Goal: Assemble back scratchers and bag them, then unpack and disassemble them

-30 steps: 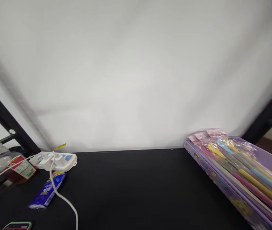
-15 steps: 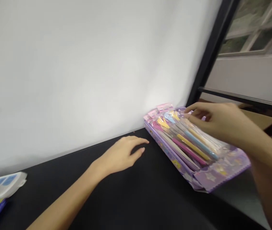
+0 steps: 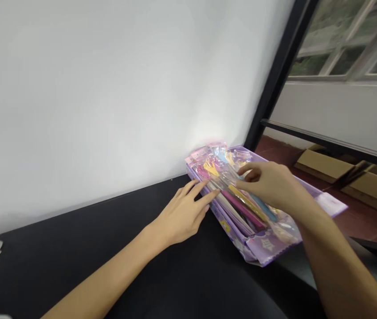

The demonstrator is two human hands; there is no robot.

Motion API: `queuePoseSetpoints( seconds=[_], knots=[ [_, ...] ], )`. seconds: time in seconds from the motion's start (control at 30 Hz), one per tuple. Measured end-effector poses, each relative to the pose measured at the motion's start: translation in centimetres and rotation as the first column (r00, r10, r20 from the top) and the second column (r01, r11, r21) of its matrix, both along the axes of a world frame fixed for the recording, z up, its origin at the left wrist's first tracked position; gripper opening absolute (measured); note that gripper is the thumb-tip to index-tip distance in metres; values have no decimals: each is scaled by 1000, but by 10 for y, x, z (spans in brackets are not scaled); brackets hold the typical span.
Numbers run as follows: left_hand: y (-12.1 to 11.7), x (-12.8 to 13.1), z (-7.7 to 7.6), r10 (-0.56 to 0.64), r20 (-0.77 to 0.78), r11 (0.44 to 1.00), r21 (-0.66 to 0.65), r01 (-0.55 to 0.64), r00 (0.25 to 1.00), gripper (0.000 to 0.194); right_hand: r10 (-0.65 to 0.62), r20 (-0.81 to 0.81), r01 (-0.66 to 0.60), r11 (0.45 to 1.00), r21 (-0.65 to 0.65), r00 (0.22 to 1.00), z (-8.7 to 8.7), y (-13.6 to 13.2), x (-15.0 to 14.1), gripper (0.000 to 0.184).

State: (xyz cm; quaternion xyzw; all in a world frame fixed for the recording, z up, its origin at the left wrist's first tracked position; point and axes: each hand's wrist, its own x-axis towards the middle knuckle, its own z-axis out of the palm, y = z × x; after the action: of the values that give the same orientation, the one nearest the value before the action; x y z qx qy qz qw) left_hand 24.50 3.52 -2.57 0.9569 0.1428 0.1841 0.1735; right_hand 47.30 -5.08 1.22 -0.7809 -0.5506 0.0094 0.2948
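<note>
A: Left hand (image 3: 183, 217): open, fingers spread at the edge of the purple box (image 3: 265, 247). Right hand (image 3: 271, 184): half-curled over wrapped packets (image 3: 241, 210); grip indiscernible.

B: Location of packets?

A: Inside box, on black tabletop (image 3: 175, 283). Steady box lightly; pinch wrapping, not handles (image 3: 247, 200).

Fairly bright; glare on plastic packets (image 3: 248, 204), slight blur.
</note>
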Motion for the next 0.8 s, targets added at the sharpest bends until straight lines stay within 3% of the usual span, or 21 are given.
queuePoseSetpoints(
  seconds=[0.07,0.1,0.13,0.2,0.23,0.27,0.3,0.33,0.4,0.5,0.67,0.8],
  knots=[
    [-6,-13,7,59,92,977,-211,-38,994,45,90,-65,-82,990,116,994,13,-4,-18,22],
    [-10,-20,10,100,134,930,-366,-45,986,44,163,-86,-146,974,173,983,19,-5,-29,22],
    [-14,-28,13,146,168,840,-542,-32,975,46,243,-95,-219,952,213,965,24,-5,-43,22],
    [-26,-44,15,240,231,538,-840,69,943,49,402,-91,-374,899,227,911,29,-2,-74,21],
    [-32,-52,15,293,265,375,-916,144,919,50,470,-82,-445,869,217,879,29,1,-90,20],
    [-38,-60,14,358,296,246,-945,216,885,50,531,-70,-509,836,203,844,27,5,-107,20],
    [-44,-69,11,433,318,169,-948,270,843,47,584,-52,-566,803,188,810,23,9,-123,20],
    [-49,-78,8,514,325,141,-945,296,793,44,630,-27,-616,767,178,776,18,14,-138,19],
    [-56,-96,1,649,309,151,-948,280,695,39,703,34,-696,696,176,711,4,24,-165,19],
    [-57,-122,-10,758,272,154,-958,242,594,37,765,48,-753,619,222,642,-19,34,-195,24],
    [-51,-161,-21,824,245,167,-967,194,511,37,809,-49,-755,567,329,586,-47,31,-217,30],
    [-47,-185,-25,862,214,166,-976,143,459,35,754,-16,-709,625,325,657,-57,22,-216,16]
  ],
)
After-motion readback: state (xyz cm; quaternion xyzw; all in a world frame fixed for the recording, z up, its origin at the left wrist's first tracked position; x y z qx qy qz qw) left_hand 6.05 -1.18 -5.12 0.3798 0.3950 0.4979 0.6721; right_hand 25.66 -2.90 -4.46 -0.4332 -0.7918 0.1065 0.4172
